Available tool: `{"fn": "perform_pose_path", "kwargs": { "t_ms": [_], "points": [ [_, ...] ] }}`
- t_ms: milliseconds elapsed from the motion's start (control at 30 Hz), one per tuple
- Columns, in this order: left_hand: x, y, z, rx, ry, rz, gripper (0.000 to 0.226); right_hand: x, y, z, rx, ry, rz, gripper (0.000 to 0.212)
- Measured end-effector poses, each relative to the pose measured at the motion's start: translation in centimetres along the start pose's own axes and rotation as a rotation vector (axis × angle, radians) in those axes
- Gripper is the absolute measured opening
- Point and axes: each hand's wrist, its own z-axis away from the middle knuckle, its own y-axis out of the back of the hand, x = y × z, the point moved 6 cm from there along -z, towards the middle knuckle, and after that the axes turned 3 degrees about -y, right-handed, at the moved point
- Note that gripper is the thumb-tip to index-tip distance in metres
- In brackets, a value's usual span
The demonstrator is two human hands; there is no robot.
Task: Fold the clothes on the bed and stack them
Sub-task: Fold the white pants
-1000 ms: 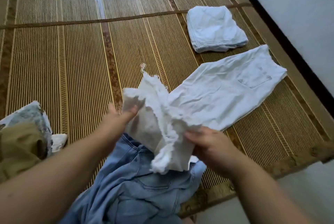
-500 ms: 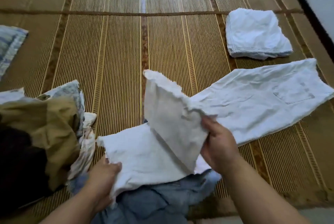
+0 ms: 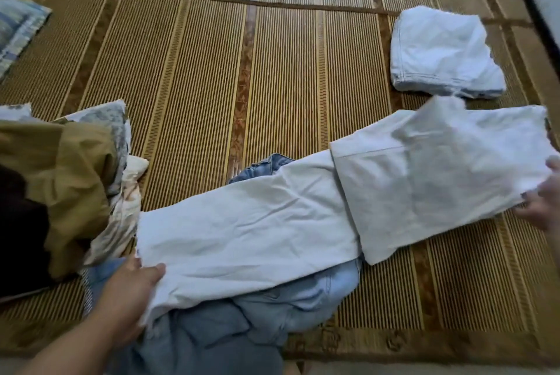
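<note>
Both hands, left [image 3: 130, 293] and right [image 3: 542, 205], grip white trousers [image 3: 257, 223] ends.

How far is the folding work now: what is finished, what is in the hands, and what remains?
Done: one folded white garment lies on the mat. In hand: white trousers, left hand at one end, right hand at the other. Left: blue jeans underneath and the unfolded pile at left.

One head-worn wide-angle view looks steeply down, close over the woven mat [image 3: 197, 96].
</note>
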Motion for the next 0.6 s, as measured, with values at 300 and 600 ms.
{"fn": "perform_pose_path", "kwargs": {
  "t_ms": [300,600],
  "points": [
    [-0.5,-0.7,0.0,0.017,-0.026,0.112,0.023,8.2,-15.6,5.8,-0.25,0.445,1.134,0.092],
    [1.8,-1.6,3.0,-0.107,0.019,0.344,0.024,8.1,-19.2,13.6,-0.204,0.759,1.156,0.083]
  ]
}}
